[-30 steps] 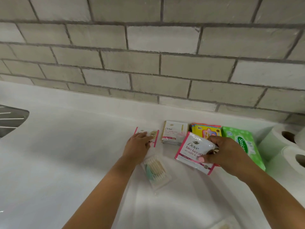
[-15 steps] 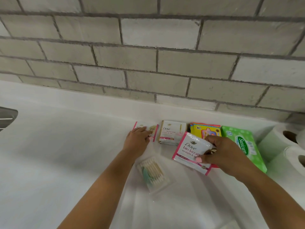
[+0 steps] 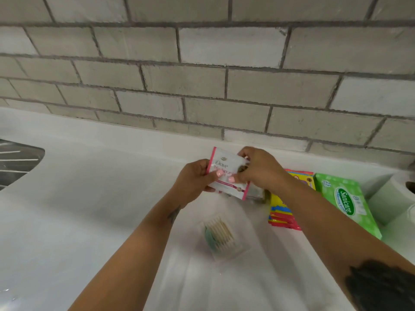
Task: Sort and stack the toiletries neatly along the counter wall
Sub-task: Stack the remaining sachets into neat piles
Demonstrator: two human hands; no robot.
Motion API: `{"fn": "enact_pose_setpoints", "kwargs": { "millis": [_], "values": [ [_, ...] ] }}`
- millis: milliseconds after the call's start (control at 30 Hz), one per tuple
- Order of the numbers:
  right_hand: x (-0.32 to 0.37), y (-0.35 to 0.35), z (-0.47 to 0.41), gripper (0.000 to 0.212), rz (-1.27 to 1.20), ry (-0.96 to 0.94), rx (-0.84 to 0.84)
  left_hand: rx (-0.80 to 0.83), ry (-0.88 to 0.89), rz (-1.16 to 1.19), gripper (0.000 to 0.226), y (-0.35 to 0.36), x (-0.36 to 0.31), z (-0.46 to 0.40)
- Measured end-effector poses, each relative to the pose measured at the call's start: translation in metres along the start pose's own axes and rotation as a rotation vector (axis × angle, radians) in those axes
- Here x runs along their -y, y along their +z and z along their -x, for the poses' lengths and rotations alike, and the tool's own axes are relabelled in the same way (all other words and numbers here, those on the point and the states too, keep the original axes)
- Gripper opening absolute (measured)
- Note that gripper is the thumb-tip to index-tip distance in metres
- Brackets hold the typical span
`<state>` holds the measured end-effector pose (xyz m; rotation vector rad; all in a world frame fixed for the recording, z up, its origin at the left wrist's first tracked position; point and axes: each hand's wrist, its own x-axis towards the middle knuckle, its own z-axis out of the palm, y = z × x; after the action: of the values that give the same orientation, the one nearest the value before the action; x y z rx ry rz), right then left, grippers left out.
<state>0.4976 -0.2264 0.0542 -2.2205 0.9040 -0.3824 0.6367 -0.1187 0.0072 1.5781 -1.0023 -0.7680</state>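
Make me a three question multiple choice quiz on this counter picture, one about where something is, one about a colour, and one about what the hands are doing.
1. Where is the clear swab pack?
A. On the counter, nearer the camera than the hands
B. On top of the Sanicare pack
C. Against the wall

2. What colour is the Sanicare pack?
A. Blue
B. Green
C. Orange

3. What holds the Dove sachet?
A. Nothing, it lies flat
B. The right hand alone
C. Both hands

Answers: 1 A, it lies on the white counter below the hands. 2 B, its wrapper is bright green. 3 C, the left hand and right hand grip it above the counter.
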Motion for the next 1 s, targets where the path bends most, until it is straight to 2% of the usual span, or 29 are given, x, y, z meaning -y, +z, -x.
{"fn": "enact_pose_setpoints", "kwargs": {
  "millis": [67,133,233,300,500,600,767,867,1000],
  "values": [
    [0.007,0.010,-0.010,0.066,0.015,-0.030,-0.084,-0.094,-0.028,0.048,0.010,-0.008,0.000,-0.006],
    [0.009,0.019,-0.014,0.076,0.170,-0.104,-0.190,-0.165,-0.089,0.069,0.015,-0.018,0.005,-0.014],
    [0.006,0.033,-0.017,0.062,0.406,-0.234,-0.279,-0.241,-0.195,-0.019,0.028,-0.026,0.017,-0.028],
    [0.001,0.043,-0.018,0.054,0.485,-0.271,-0.251,-0.264,-0.244,-0.121,0.032,-0.027,0.025,-0.036],
    [-0.012,0.060,-0.018,0.036,0.583,-0.255,-0.159,-0.278,-0.303,-0.517,0.025,-0.020,0.040,-0.053],
    [-0.015,0.066,-0.019,0.038,0.685,-0.261,-0.070,-0.317,-0.290,-0.572,0.026,-0.016,0.048,-0.054],
    [-0.019,0.084,-0.021,0.037,0.906,-0.296,0.063,-0.367,-0.275,-0.649,0.043,-0.010,0.062,-0.055],
    [-0.023,0.096,-0.022,0.041,0.973,-0.307,0.067,-0.357,-0.164,-0.827,0.042,-0.007,0.063,-0.052],
    [-0.023,0.099,-0.022,0.039,1.032,-0.309,0.101,-0.245,-0.064,-1.010,0.035,-0.007,0.070,-0.050]
  ]
}}
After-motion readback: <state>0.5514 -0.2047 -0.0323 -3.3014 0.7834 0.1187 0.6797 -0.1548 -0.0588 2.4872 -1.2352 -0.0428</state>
